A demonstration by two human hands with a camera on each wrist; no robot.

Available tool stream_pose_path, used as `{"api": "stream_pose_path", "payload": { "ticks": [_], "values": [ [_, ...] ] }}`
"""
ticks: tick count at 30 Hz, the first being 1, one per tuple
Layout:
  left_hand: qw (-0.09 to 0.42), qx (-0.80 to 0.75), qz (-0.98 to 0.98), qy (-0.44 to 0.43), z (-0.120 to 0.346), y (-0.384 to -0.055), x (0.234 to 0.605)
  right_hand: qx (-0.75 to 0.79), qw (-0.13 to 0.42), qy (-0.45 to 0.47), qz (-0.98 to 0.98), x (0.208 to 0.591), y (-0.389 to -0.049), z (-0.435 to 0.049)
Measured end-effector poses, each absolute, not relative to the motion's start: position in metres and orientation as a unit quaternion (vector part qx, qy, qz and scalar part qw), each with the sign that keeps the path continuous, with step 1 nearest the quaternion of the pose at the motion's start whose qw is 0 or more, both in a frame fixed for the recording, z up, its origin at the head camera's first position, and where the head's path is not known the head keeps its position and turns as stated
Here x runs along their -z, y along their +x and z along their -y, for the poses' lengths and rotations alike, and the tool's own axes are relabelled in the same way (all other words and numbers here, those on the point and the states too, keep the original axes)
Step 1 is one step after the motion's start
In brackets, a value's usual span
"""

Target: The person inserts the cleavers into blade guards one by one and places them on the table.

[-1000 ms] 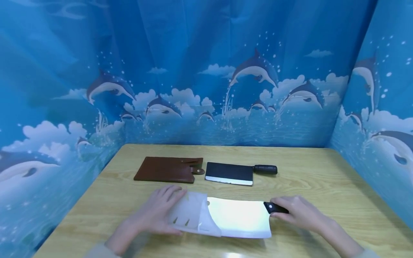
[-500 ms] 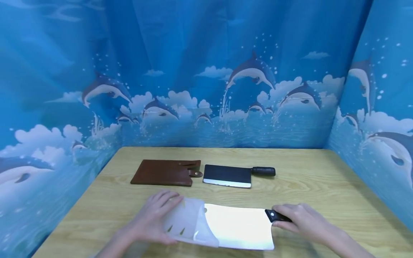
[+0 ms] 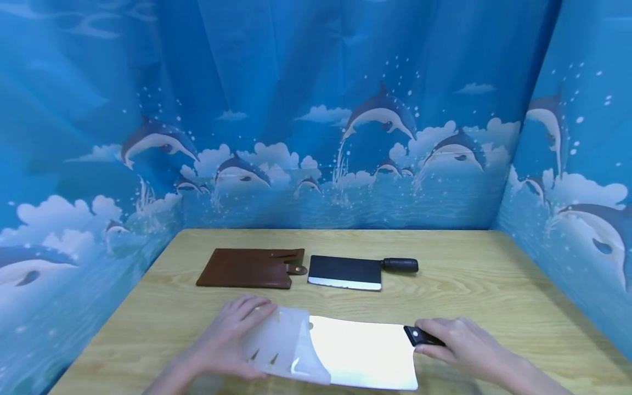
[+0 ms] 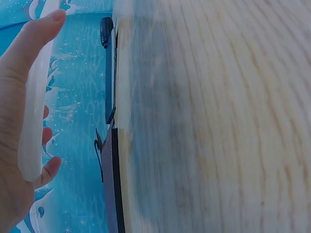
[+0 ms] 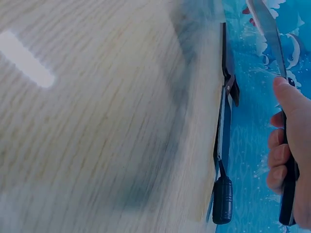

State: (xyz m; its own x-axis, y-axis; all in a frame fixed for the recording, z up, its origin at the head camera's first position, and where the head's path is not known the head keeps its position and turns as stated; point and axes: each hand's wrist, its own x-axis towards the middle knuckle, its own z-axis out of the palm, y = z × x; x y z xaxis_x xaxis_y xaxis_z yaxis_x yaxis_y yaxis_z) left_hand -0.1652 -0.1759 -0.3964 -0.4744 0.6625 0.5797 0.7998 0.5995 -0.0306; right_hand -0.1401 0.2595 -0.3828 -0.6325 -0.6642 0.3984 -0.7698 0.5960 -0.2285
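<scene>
In the head view, my right hand (image 3: pixel 461 345) grips the black handle (image 3: pixel 423 336) of a cleaver with a wide, bright steel blade (image 3: pixel 365 354). A milky translucent blade sheath (image 3: pixel 281 345) overlaps the blade's left end, and my left hand (image 3: pixel 232 337) holds the sheath by its left end. The left wrist view has the sheath (image 4: pixel 32 116) edge-on between thumb and fingers. From the right wrist, my fingers (image 5: pixel 278 155) curl round the handle, with the blade edge-on. Both are held above the table. How far the blade reaches inside the sheath is hard to tell.
Farther back on the wooden table (image 3: pixel 459 285) lie a brown leather sheath (image 3: pixel 249 267) with a snap strap and a second cleaver (image 3: pixel 345 270), dark-bladed with a black handle. A blue dolphin-print curtain (image 3: pixel 316 109) encloses the table at the back and sides.
The held cleaver and its sheath have come slightly nearer to me with both hands. The whole head view has also shifted a little. Both hands keep their holds.
</scene>
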Motion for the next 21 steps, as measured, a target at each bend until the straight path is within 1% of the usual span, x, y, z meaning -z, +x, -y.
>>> {"api": "stream_pose_path", "payload": {
  "ticks": [3,6,10,13,16,21],
  "values": [
    [0.279,0.122,0.85,-0.43,0.176,-0.164,0.397,-0.194,0.145,0.416,0.877,0.385,-0.139,-0.258],
    [0.258,0.12,0.861,-0.422,0.175,-0.163,0.398,-0.202,0.133,0.411,0.879,0.388,-0.138,-0.253],
    [0.225,0.124,0.877,-0.405,0.172,-0.162,0.398,-0.2,0.144,0.403,0.881,0.392,-0.138,-0.247],
    [0.22,0.124,0.88,-0.401,0.17,-0.162,0.398,-0.2,0.155,0.401,0.88,0.394,-0.137,-0.243],
    [0.224,0.119,0.879,-0.403,0.168,-0.163,0.398,-0.207,0.148,0.394,0.883,0.395,-0.136,-0.24],
    [0.208,0.118,0.887,-0.394,0.166,-0.162,0.396,-0.204,0.147,0.389,0.886,0.395,-0.136,-0.236]
  ]
}}
